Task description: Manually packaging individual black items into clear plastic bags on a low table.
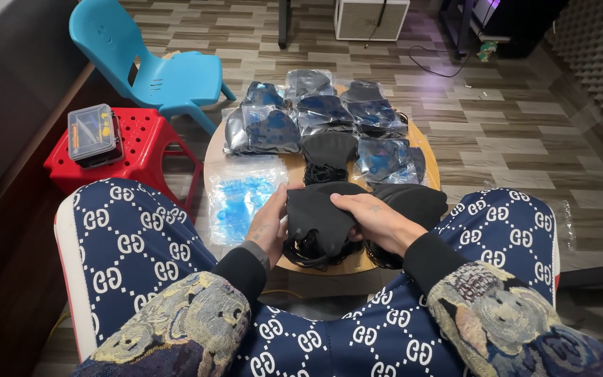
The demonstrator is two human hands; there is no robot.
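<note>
The black mask [319,218] sits at the table's [357,264] 6 o'clock edge, lifted slightly off a heap of like masks [413,202] and held between both hands. It looks light, soft and floppy: thin fabric that folds under any pinch, with thin ear loops trailing below that could snag. Its side edges seem the best place to grip; the loops would likely stretch.

The left hand [268,227], at the mask's 9 o'clock, has its fingers curled round the left edge, thumb on top, pinching the fabric. The right hand [378,222], at 3 o'clock, lies over the right side, fingers half bent and pressing the cloth, closed on it rather than slack.

At 12 o'clock lie bagged masks [322,115]; at 10 o'clock, empty clear bags [242,195]. Farther off at 10 o'clock stand a red stool [144,150] and a blue chair [162,70].
</note>
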